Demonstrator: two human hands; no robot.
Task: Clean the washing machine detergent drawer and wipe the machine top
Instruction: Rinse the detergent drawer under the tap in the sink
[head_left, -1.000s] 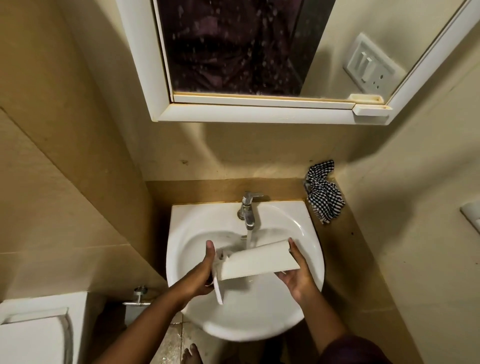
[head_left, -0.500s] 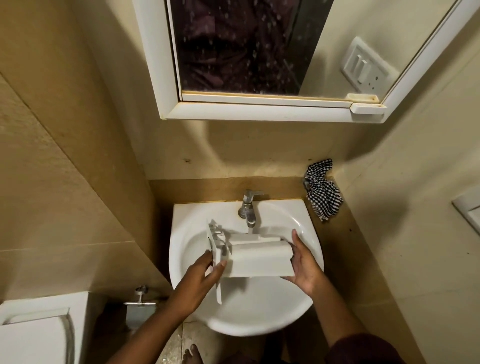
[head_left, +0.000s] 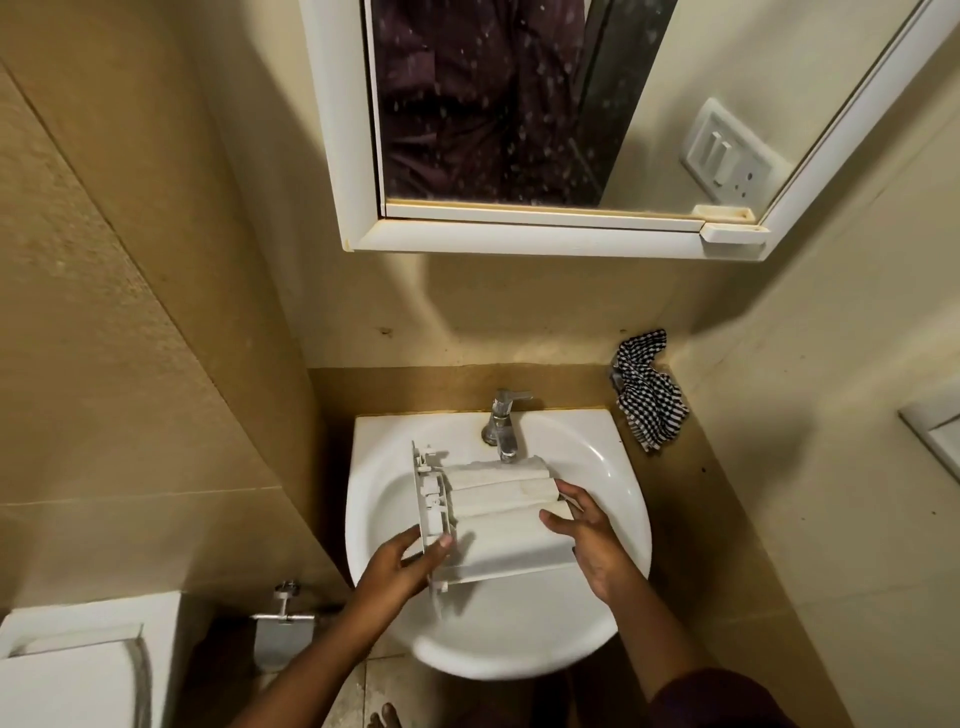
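Note:
A white plastic detergent drawer (head_left: 498, 512) is held over the white sink (head_left: 618, 478), its ribbed underside facing up, just below the chrome tap (head_left: 503, 423). My left hand (head_left: 402, 564) grips the drawer's front panel at its left end, thumb on the panel. My right hand (head_left: 589, 535) holds the drawer's right end, fingers spread along its edge. I cannot tell whether water is running from the tap.
A black-and-white checked cloth (head_left: 647, 395) lies on the ledge right of the sink. A white-framed mirror cabinet (head_left: 524, 236) hangs above. A toilet tank (head_left: 88, 665) stands at the lower left, with a chrome fitting (head_left: 283, 610) on the wall beside it. Tiled walls close in on both sides.
Both hands have turned the drawer over and lifted it toward the tap, so its ribbed underside now faces up. The left hand has shifted to the panel's lower end.

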